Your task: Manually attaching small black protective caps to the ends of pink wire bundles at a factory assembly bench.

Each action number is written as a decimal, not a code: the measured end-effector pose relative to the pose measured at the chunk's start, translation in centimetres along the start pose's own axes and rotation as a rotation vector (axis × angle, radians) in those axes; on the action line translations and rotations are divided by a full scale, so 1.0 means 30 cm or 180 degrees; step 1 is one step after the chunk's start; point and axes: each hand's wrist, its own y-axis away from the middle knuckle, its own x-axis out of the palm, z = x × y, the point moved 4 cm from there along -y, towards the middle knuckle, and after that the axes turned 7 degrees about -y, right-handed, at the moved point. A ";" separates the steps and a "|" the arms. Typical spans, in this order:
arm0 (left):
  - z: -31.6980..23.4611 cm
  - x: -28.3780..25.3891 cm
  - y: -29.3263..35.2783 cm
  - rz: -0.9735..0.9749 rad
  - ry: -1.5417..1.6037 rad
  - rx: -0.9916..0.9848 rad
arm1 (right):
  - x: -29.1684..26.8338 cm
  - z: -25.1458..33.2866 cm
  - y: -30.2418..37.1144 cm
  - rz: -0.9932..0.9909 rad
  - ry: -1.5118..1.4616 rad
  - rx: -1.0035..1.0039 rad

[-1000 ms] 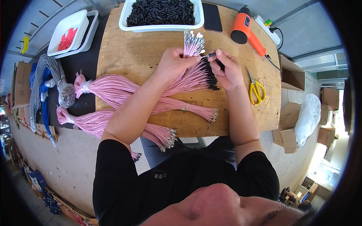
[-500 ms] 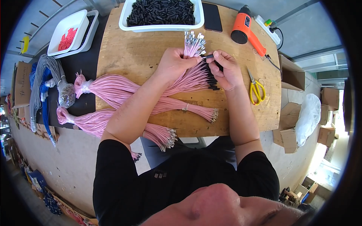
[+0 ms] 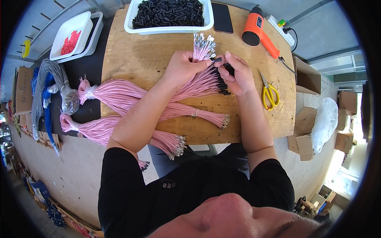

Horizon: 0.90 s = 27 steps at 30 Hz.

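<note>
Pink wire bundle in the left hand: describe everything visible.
The pink wire bundle is many thin, plastic-looking strands gripped in the left hand. Its ends stick up past that hand, away from the person, slightly fanned and tipped with shiny metal terminals. By the left thumb, a small black sleeve sits at the right hand; whether a wire enters it is too small to tell. Where the bundle continues beneath the left hand is hidden.

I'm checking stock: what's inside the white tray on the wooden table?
The white tray holds many short black pieces; they cover its bottom, so anything beneath is hidden.
</note>
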 end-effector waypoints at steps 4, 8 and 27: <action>-0.004 0.005 0.001 0.0011 0.0071 0.0014 | -0.014 0.002 -0.001 0.0127 0.0012 -0.0033; -0.011 0.005 0.008 -0.0010 0.0100 0.0028 | -0.001 0.009 0.003 0.0121 0.0071 -0.0026; 0.012 -0.007 -0.001 -0.0007 -0.0052 0.0174 | 0.000 -0.021 -0.002 0.0164 0.0578 -0.0271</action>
